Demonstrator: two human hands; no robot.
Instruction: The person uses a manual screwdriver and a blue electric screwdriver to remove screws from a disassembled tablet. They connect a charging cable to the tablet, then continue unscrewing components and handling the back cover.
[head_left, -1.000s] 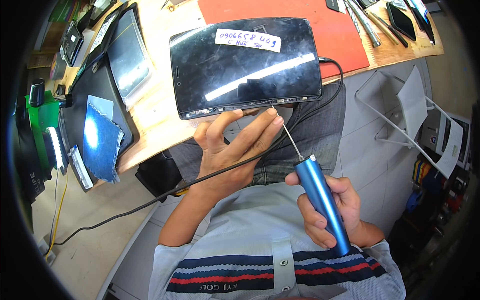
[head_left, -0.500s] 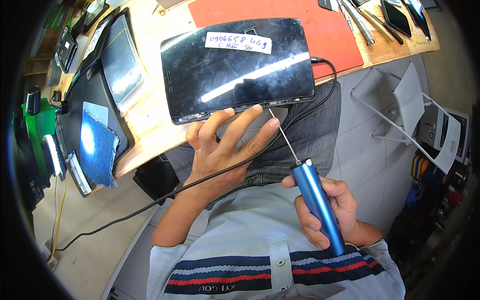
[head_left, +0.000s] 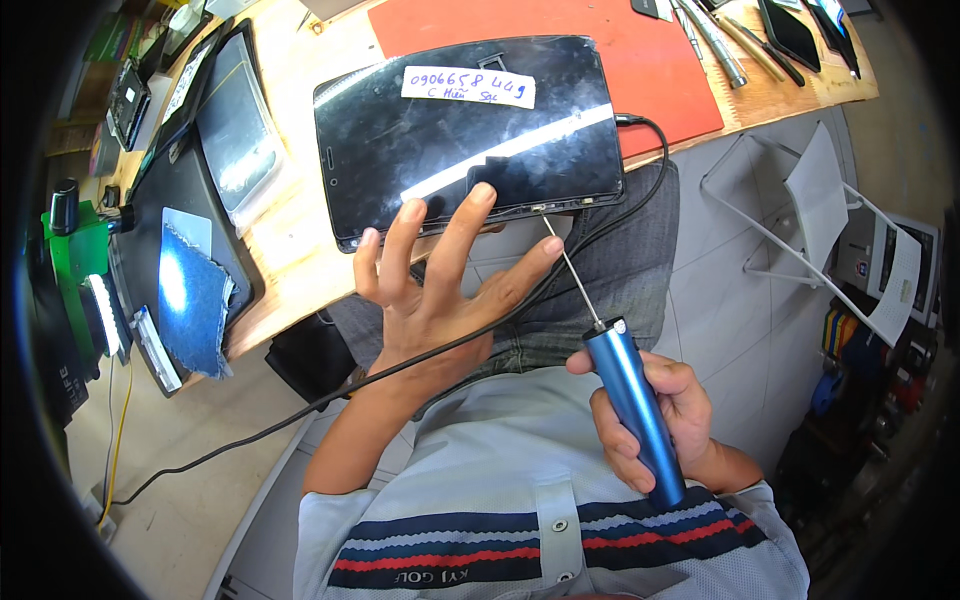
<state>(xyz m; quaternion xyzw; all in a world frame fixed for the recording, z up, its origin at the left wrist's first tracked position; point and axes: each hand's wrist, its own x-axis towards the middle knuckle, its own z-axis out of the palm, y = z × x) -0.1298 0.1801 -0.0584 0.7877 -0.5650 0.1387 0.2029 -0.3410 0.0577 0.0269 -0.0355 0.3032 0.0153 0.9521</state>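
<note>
A black tablet (head_left: 470, 140) with a white handwritten label lies at the wooden bench's near edge, partly on a red mat (head_left: 640, 60). My left hand (head_left: 440, 290) has its fingers spread, fingertips resting on the tablet's near edge and screen. My right hand (head_left: 650, 415) grips a blue electric screwdriver (head_left: 632, 405). Its thin bit (head_left: 570, 270) reaches up to the tablet's near edge, at a small port or screw. A black cable (head_left: 640, 170) plugs into the tablet's right end and runs across my lap.
Another tablet (head_left: 235, 130) and a blue cloth (head_left: 190, 300) lie on a dark mat at the left. A green device (head_left: 75, 240) stands at the far left. Tools and phones (head_left: 760, 30) sit at the bench's back right. A folding wire stand (head_left: 800, 210) is on the floor.
My left hand has opened and spread its fingers over the tablet's near edge. The screwdriver bit stays at that edge. The view has shifted slightly.
</note>
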